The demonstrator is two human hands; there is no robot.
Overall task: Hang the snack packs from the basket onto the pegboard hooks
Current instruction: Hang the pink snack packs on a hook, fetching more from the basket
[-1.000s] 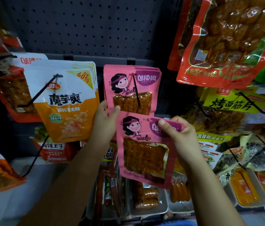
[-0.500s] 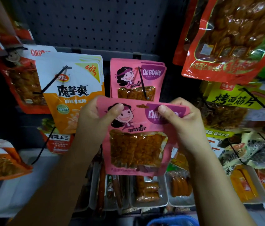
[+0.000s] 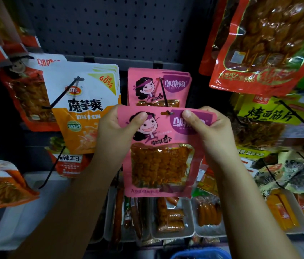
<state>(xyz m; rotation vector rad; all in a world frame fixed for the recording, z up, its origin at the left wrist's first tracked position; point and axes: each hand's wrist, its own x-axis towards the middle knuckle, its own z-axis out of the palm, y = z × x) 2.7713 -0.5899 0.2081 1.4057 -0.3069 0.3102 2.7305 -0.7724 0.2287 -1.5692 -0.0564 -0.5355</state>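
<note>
Both hands pinched the top corners of a glossy, flat pink snack pack (image 3: 159,152), the left hand (image 3: 118,136) at its left corner and the right hand (image 3: 206,131) at its right. The pack hung upright, long axis vertical, its hang hole at the black hook's tip (image 3: 169,113). It stood just in front of and below identical hung pink packs (image 3: 158,86), with an orange-and-white pouch (image 3: 84,107) beside its left edge.

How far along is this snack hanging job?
Done: several matching pink packs already hang on the middle hook. In hand: the left hand and right hand hold another pink pack, its hole at the hook's tip. Left: sliding it back; the blue basket hides its contents.
</note>
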